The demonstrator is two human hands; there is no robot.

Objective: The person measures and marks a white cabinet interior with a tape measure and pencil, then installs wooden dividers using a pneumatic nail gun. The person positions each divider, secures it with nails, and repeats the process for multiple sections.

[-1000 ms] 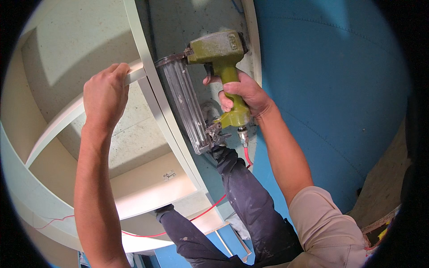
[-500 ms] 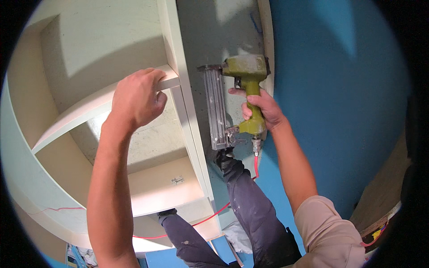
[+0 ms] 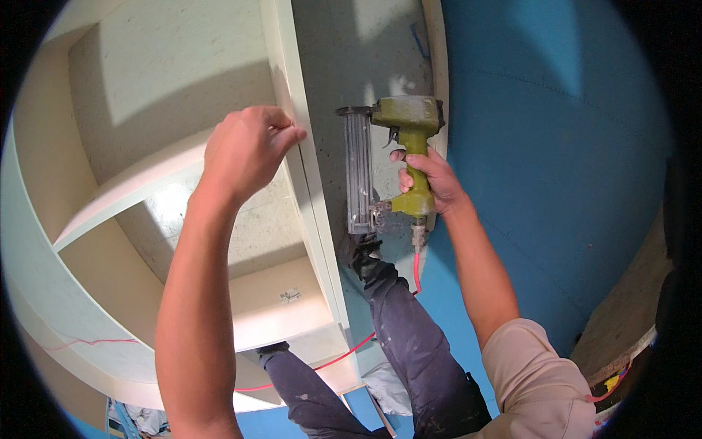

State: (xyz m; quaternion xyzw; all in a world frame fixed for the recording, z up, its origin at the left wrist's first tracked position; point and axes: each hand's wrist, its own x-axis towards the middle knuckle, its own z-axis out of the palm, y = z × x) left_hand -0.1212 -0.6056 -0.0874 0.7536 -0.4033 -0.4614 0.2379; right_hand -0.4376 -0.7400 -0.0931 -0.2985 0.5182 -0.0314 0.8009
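Observation:
My right hand (image 3: pixel 431 178) is wrapped round the handle of an olive-green nail gun (image 3: pixel 408 111), held upright with its long grey magazine (image 3: pixel 358 172) to the left. A red air hose (image 3: pixel 417 269) runs down from the fitting under the handle. My left hand (image 3: pixel 247 150) is closed, thumb and fingertips drawn together at the front edge of a pale upright panel (image 3: pixel 290 73), beside the end of a curved shelf (image 3: pixel 124 192). Whatever may lie between those fingertips is hidden.
Pale cabinet compartments stand to the left, with a small metal fitting (image 3: pixel 290 295) on a lower shelf. A blue wall (image 3: pixel 556 183) rises on the right. My legs in dark trousers (image 3: pixel 409 322) stand below, and the red hose crosses in front of them. White sheeting (image 3: pixel 387 386) lies low down.
My left hand has moved right, from the shelf's end to the upright panel's edge, and its fingers have drawn together. The nail gun has shifted slightly right and turned a little.

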